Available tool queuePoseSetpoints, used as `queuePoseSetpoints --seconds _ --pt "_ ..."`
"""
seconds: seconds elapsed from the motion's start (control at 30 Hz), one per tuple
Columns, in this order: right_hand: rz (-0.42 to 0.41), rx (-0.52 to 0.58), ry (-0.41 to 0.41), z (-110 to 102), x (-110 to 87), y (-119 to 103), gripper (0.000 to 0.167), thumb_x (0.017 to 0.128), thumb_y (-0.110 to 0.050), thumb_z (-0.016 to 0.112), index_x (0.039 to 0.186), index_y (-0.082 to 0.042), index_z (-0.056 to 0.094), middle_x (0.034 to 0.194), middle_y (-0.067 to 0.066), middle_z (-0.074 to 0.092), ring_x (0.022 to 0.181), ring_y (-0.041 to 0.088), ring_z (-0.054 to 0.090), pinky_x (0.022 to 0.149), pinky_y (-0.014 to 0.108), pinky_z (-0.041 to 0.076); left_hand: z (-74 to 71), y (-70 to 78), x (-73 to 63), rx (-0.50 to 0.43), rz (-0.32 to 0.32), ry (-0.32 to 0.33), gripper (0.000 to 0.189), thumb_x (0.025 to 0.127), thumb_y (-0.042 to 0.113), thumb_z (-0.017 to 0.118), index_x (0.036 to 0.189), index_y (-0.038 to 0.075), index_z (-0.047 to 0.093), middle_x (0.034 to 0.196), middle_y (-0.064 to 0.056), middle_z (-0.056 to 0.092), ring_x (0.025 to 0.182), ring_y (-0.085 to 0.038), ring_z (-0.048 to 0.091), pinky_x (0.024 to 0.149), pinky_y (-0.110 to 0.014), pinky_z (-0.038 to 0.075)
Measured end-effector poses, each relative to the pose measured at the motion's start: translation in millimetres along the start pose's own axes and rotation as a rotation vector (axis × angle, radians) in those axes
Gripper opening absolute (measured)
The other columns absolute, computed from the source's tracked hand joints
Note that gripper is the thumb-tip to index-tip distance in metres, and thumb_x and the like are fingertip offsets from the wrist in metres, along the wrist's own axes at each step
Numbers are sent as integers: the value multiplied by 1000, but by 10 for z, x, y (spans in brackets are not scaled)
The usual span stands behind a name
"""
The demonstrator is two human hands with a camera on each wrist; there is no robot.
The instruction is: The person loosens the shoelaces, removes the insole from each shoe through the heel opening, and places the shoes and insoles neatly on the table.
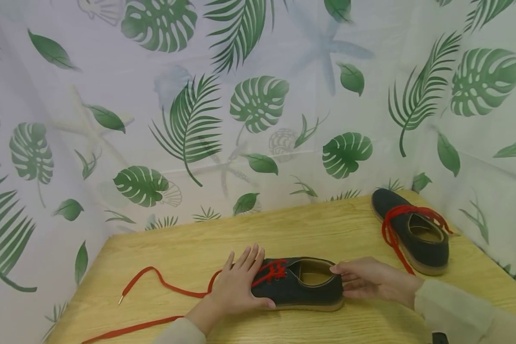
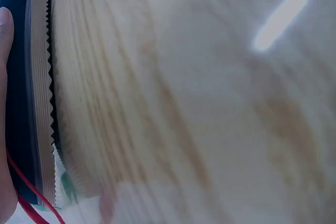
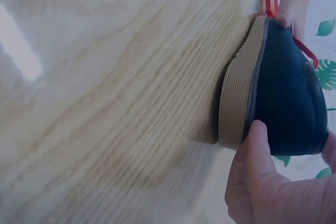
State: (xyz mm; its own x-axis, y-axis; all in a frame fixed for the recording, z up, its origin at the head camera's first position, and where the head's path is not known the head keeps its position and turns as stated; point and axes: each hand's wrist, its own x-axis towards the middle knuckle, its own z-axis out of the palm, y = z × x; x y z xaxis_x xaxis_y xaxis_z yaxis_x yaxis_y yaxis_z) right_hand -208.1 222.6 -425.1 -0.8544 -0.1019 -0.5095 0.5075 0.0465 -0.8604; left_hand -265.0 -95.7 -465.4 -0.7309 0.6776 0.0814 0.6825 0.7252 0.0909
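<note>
A dark navy shoe [image 1: 303,292] with a tan ribbed sole lies on the table, its toe toward the left and its heel toward the right. Across its toe end rests my left hand [image 1: 237,285], fingers straight and spread, thumb along the near side. My right hand [image 1: 376,281] grips the heel, thumb up at the collar; in the right wrist view its fingertips [image 3: 257,129] press on the heel just above the sole. A red lace [image 1: 278,269] is threaded through the eyelets. Its loose ends pass under my left hand, and the toe is mostly hidden there.
Two loose lace ends [image 1: 167,286] stretch over the wooden table [image 1: 284,229] on the left, one with a metal tip. At the back right stands a second navy shoe [image 1: 432,248], red lace draped over it. A leaf-printed white cloth [image 1: 292,119] walls the table behind and at the sides.
</note>
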Motion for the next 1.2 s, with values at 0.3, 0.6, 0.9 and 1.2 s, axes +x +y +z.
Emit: queuePoseSetpoints --seconds 0.3,0.6,0.9,1.2 --pt "11 -48 -16 -18 15 -56 35 86 -22 69 112 2 67 97 11 59 79 16 63 76 32 56 41 84 -56 -58 -61 9 110 71 91 23 153 22 0 160 -3 7 145 -27 15 112 -58 16" --pt "-18 -155 6 -45 117 -122 60 84 -28 71 125 10 49 106 18 58 82 18 63 73 30 57 35 209 -94 -80 -172 -17 105 77 80 44 153 22 1 160 -6 9 145 -28 13 111 -60 15" --pt "-431 -724 120 37 18 -293 48 78 -26 78 109 8 63 96 13 65 81 23 62 67 35 54 44 229 -105 -35 -201 -19 105 77 81 42 154 20 5 159 -5 11 145 -27 14 111 -59 16" --pt "-763 -1207 259 261 -138 -415 31 71 -17 82 97 -5 70 93 6 67 80 21 62 65 33 52 76 226 -89 -22 -203 -12 106 76 83 40 154 20 5 159 -5 10 145 -27 15 110 -59 18"
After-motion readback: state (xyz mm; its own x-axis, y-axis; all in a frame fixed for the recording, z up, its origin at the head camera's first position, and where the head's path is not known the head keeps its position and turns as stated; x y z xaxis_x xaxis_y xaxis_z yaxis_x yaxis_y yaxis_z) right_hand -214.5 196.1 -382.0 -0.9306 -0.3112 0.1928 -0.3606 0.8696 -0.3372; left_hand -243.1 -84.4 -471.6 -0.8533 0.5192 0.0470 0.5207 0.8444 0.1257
